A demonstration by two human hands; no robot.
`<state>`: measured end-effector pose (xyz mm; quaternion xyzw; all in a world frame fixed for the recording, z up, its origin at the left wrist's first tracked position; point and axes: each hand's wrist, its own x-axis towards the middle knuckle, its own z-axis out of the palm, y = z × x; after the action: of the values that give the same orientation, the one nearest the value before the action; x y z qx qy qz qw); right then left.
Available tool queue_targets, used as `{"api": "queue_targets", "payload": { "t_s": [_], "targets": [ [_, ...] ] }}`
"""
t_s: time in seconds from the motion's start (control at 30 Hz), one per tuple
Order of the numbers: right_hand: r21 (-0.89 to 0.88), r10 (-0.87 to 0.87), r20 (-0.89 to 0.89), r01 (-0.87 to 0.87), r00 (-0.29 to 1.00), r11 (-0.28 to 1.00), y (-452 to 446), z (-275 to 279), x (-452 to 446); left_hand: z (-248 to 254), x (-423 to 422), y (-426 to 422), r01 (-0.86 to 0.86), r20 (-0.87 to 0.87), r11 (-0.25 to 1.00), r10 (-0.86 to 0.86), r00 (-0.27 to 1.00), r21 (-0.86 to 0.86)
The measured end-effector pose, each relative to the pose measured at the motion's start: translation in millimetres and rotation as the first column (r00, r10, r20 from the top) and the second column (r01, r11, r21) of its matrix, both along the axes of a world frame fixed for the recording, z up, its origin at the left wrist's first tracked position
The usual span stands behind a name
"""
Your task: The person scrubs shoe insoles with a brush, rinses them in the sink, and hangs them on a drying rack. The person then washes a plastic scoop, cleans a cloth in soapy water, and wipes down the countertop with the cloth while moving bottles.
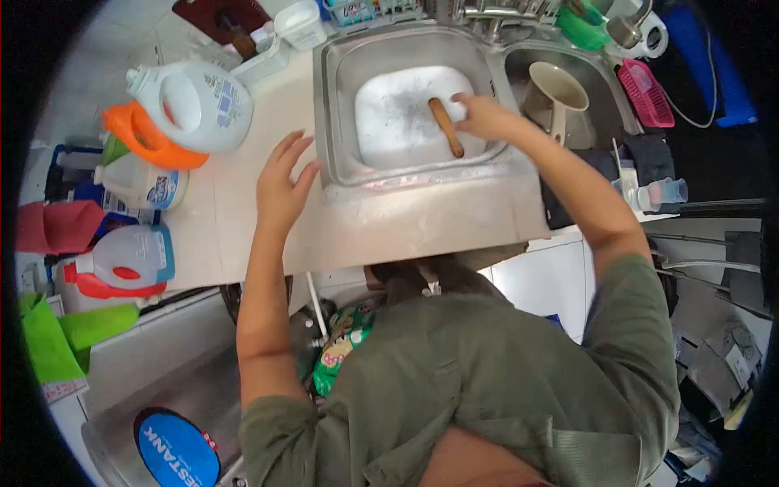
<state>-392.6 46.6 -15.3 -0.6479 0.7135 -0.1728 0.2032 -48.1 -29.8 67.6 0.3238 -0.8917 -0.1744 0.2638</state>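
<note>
Two bare hands are apart from each other over the worktop. Nearest the body, the front edge of the pale countertop (406, 219) bounds the work area. Left hand (280, 183): fingers spread, holding nothing, above the countertop beside the left rim of the sink (338, 166). Bottles line the left side: a red-capped bottle (130, 256), a white jug (150, 183), then an orange bottle (146, 142) and a large white bottle (203, 105).

The wooden handle (445, 126) lies slanted inside the sink, at the white foamy area (389, 122). Right hand (487, 118): over the sink, fingertips just beside the handle; contact or grip cannot be told. Foam obscures what lies beneath, and the hand's lower side is hidden.

On the right, a beige pitcher (558, 88) occupies the second basin (519, 65), its handle toward the body; a pink basket (645, 93) stands beyond the basin's right edge. At the far side, the faucet (491, 24) and wire rack (381, 16) are cut off by the view. Open room: the bare countertop strip between bottles and sink, and the foamy area left of the handle.
</note>
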Motion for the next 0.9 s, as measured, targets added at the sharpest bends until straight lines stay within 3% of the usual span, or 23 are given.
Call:
{"api": "queue_targets", "payload": {
  "t_s": [0.03, 0.1, 0.17, 0.23, 0.3, 0.4, 0.43, 0.53, 0.57, 0.63, 0.67, 0.7, 0.73, 0.77, 0.8, 0.83, 0.87, 0.9],
  "targets": [
    [-0.009, 0.016, -0.062, -0.017, 0.998, 1.000, -16.3, -21.7, 1.8, -1.4, 6.4, 2.4, -0.067, -0.104, 0.998, 0.065, 0.992, -0.016],
    [0.352, -0.013, -0.123, 0.056, 0.992, 0.934, -50.7, -38.1, 8.1, -2.1, 22.2, 8.4, -0.142, -0.143, 0.990, 0.138, 0.980, -0.021],
    [0.503, -0.153, -0.083, 0.174, 0.985, 0.847, -71.1, -67.1, 10.6, -6.8, 35.0, 15.5, -0.204, -0.194, 0.975, 0.218, 0.956, 0.089],
    [0.422, -0.049, -0.306, 0.182, 0.951, 0.888, -97.6, -148.3, 12.3, -9.6, 40.4, 23.7, -0.222, -0.205, 0.963, 0.250, 0.946, 0.150],
    [0.426, 0.023, -0.286, 0.106, 0.958, 0.899, -133.8, -136.5, 15.4, -10.6, 29.0, 18.1, -0.241, -0.215, 0.948, 0.284, 0.934, 0.207],
    [0.523, 0.197, -0.190, -0.071, 0.962, 0.850, -148.3, -127.7, 23.4, -20.2, -5.7, 7.8, -0.082, -0.110, 0.984, 0.100, 0.989, 0.158],
    [0.495, 0.199, -0.108, -0.121, 0.974, 0.860, -149.7, -96.2, 26.7, -28.8, -23.3, -3.8, -0.039, -0.060, 0.990, 0.047, 0.997, 0.134],
    [0.437, 0.279, -0.199, -0.169, 0.939, 0.883, -127.5, 33.8, 52.4, -50.9, -95.2, -37.4, -0.009, 0.035, 1.000, 0.008, 0.999, 0.030],
    [0.436, 0.272, -0.202, -0.162, 0.941, 0.885, -128.1, 45.2, 52.1, -54.9, -119.6, -47.6, 0.006, 0.058, 1.000, -0.005, 0.998, -0.017],
    [0.207, 0.301, -0.403, -0.234, 0.864, 0.950, -129.0, 63.5, 41.1, -64.2, -160.9, -58.5, 0.023, 0.081, 0.996, -0.031, 0.996, 0.091],
    [0.301, 0.262, -0.330, -0.162, 0.907, 0.940, -128.0, 85.6, 35.8, -78.8, -177.8, -73.7, 0.029, 0.078, 0.995, -0.037, 0.996, 0.094],
    [0.393, 0.211, -0.257, -0.097, 0.943, 0.914, -129.8, 103.2, 29.3, -98.0, -194.4, -93.1, 0.146, 0.002, 0.972, -0.149, 0.989, 0.183],
    [0.171, 0.118, -0.295, -0.070, 0.948, 0.983, -141.4, 102.9, 8.9, -106.9, -206.8, -106.5, 0.263, -0.082, 0.929, -0.250, 0.965, 0.260],
    [-0.059, 0.020, -0.307, -0.040, 0.952, 0.997, -147.4, 99.6, -11.1, -107.1, -214.6, -111.6, 0.265, -0.079, 0.928, -0.253, 0.964, 0.262],
    [-0.330, -0.208, -0.289, 0.107, 0.934, 0.938, -142.9, 108.0, -20.1, -106.7, -223.2, -115.0, 0.146, -0.090, 0.900, -0.120, 0.989, 0.411],
    [-0.597, -0.320, -0.408, 0.015, 0.855, 0.802, -141.6, 105.8, -35.6, -105.0, -228.0, -114.2, 0.028, -0.076, 0.833, 0.017, 0.997, 0.552],
    [-0.637, -0.329, -0.485, -0.069, 0.810, 0.768, -149.6, 95.7, -56.8, -104.2, -229.9, -112.4, 0.027, -0.073, 0.834, 0.016, 0.997, 0.552],
    [-0.540, -0.289, -0.498, -0.031, 0.818, 0.841, -158.0, 87.5, -71.9, -97.6, -230.2, -109.7, 0.145, -0.238, 0.622, 0.068, 0.969, 0.769]
  ]
}}
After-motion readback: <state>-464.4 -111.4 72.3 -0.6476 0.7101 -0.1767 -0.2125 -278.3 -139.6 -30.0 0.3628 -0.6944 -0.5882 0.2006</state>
